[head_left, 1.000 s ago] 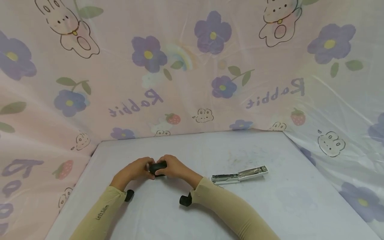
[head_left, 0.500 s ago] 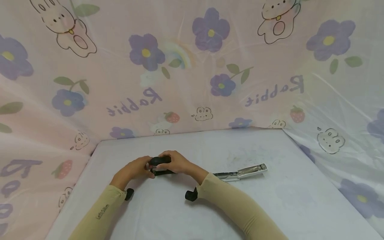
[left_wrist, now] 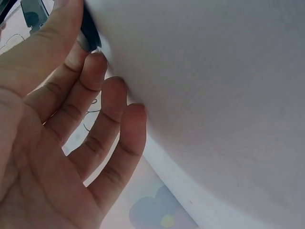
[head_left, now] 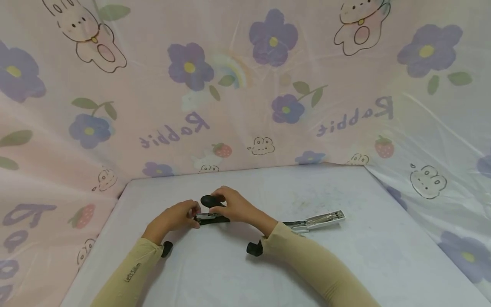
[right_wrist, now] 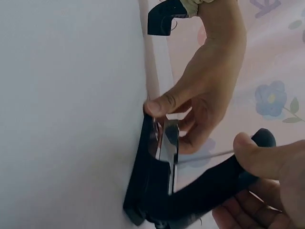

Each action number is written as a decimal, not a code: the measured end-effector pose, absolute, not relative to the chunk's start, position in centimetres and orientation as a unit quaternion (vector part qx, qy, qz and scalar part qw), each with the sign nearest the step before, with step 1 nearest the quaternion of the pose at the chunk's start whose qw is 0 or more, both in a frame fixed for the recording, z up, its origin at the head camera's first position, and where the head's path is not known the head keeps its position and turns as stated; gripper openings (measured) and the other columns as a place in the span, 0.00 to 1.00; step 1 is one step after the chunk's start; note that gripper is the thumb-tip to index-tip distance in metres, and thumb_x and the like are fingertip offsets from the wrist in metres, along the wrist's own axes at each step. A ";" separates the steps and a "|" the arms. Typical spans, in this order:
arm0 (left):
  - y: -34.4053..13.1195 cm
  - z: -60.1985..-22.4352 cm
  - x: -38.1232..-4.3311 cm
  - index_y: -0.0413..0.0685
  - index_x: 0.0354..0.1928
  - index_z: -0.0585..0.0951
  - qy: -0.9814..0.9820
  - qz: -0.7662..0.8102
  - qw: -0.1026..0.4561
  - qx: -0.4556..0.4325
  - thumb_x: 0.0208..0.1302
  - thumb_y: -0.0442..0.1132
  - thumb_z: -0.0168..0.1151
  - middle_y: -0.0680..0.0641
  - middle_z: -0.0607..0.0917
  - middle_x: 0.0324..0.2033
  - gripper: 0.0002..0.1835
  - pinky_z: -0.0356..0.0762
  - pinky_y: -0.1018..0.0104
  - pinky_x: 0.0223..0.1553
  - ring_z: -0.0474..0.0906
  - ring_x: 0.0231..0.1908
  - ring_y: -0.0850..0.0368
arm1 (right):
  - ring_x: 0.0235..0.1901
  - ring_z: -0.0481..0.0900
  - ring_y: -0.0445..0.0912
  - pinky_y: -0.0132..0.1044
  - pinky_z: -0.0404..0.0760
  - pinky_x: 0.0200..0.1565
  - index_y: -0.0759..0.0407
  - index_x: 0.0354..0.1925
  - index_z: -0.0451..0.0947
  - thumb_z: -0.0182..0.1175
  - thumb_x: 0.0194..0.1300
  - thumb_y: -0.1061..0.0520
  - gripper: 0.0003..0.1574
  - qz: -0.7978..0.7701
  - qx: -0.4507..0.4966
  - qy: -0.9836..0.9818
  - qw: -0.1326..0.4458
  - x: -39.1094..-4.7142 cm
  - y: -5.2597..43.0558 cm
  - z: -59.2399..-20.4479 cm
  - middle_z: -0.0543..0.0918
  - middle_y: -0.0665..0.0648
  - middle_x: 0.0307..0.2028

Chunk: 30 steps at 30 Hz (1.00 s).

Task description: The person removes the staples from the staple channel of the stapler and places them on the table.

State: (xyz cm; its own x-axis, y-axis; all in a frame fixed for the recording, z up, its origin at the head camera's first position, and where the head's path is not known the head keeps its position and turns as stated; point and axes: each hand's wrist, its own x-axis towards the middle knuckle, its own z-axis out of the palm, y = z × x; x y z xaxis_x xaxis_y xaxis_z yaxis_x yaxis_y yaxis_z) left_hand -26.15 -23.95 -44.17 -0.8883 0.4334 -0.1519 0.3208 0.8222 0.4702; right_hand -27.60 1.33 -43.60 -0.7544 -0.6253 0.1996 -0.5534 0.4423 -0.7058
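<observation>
A black stapler lies on the white table with its top cover swung up, and a metal magazine shows between cover and base. My left hand pinches the front end of the base, thumb on the base's tip in the right wrist view; its other fingers are spread loosely by the tabletop. With thumb and fingers, my right hand grips the raised cover near its rounded end. In the left wrist view, only a dark edge of the stapler shows past the thumb.
A second stapler, white and opened out flat, lies to the right, partly behind the right forearm. Black wrist mounts stick out below both sleeves. A patterned curtain stands behind the table and along both sides.
My right hand has moved up and to the right, lifting the stapler's cover away from its base. The magazine and base have come into sight. My left hand has stayed nearly still.
</observation>
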 end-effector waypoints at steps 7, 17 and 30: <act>-24.0 -44.2 -26.2 0.47 0.46 0.81 0.946 0.221 0.123 0.205 0.60 0.42 0.83 0.50 0.79 0.38 0.19 0.75 0.55 0.43 0.74 0.38 0.55 | 0.54 0.81 0.50 0.54 0.79 0.62 0.61 0.63 0.78 0.72 0.73 0.53 0.26 -0.407 -0.342 0.846 0.041 -27.4 2.9 -43.0 0.82 0.55 0.53; -23.8 -44.1 -26.4 0.47 0.46 0.80 0.946 0.220 0.134 0.195 0.61 0.42 0.82 0.50 0.79 0.38 0.19 0.76 0.54 0.45 0.74 0.39 0.55 | 0.54 0.83 0.59 0.58 0.78 0.62 0.63 0.60 0.80 0.73 0.71 0.57 0.23 -0.432 -0.325 0.840 0.037 -27.4 4.6 -42.8 0.84 0.57 0.52; -23.7 -43.9 -26.1 0.47 0.46 0.80 0.945 0.223 0.140 0.196 0.62 0.40 0.81 0.50 0.79 0.38 0.18 0.75 0.55 0.44 0.73 0.39 0.55 | 0.52 0.84 0.59 0.58 0.80 0.61 0.63 0.58 0.81 0.74 0.70 0.58 0.23 -0.426 -0.332 0.841 0.024 -27.5 6.3 -43.0 0.85 0.56 0.50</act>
State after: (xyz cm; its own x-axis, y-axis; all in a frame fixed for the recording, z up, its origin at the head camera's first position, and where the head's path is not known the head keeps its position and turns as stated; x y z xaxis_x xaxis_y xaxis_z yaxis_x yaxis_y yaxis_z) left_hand -26.12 -23.72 -43.90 -0.8842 0.4321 -0.1774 0.3069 0.8237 0.4767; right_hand -27.50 6.31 -43.03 -0.7784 -0.5790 0.2426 -0.5382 0.4166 -0.7327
